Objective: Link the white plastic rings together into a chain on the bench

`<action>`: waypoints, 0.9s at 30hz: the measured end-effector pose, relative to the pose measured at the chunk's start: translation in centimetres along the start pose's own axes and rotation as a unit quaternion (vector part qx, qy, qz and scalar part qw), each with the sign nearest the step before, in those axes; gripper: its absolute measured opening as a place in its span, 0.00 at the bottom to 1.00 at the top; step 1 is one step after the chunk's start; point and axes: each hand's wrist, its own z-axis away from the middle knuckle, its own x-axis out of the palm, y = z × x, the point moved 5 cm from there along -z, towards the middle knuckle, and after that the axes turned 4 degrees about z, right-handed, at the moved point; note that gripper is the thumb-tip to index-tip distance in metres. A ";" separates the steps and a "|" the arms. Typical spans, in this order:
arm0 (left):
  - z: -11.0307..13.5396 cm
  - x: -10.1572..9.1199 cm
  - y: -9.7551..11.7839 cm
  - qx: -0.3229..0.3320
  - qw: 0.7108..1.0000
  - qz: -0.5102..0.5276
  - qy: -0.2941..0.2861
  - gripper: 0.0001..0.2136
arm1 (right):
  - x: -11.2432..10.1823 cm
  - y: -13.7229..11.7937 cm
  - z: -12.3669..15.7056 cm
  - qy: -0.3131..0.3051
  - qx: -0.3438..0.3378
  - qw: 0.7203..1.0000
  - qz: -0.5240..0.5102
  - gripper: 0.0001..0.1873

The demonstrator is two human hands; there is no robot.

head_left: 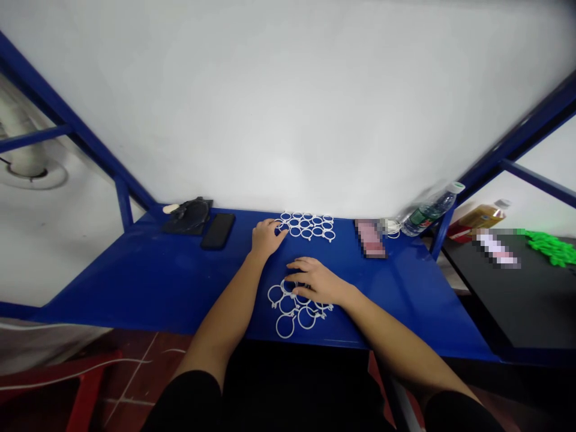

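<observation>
Two groups of white plastic rings lie on a blue table (148, 276). The far group (310, 226) is a neat sheet of joined rings near the wall. The near group (292, 312) is a looser cluster by the front edge. My left hand (266, 237) reaches to the left edge of the far sheet, fingers curled, fingertips touching its nearest rings. My right hand (315, 281) lies palm down over the top of the near cluster, fingers stretched flat toward the left and pressing on the rings.
A black phone (218, 231) and a dark pouch (188, 215) lie at the back left. A blurred pink object (371, 238) and a plastic water bottle (429, 211) sit at the back right. A black table (517, 300) with green parts (551, 247) stands to the right.
</observation>
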 end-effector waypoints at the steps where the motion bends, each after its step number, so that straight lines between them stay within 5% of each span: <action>1: 0.0 0.2 0.0 0.004 1.000 -0.004 -0.009 0.17 | 0.2 -0.1 0.0 -0.008 -0.003 1.000 0.004 0.18; 7: -0.1 0.6 -0.1 0.014 0.999 -0.012 -0.027 0.12 | 0.5 1.2 0.4 -0.021 0.017 1.000 0.011 0.10; 19: -0.2 1.2 0.1 0.049 0.997 0.037 -0.038 0.10 | -0.1 2.9 0.5 0.020 0.065 0.997 0.041 0.09; 27: -0.1 -0.3 1.0 0.084 0.992 0.083 0.032 0.05 | -1.7 4.1 1.2 0.140 0.135 0.980 0.036 0.07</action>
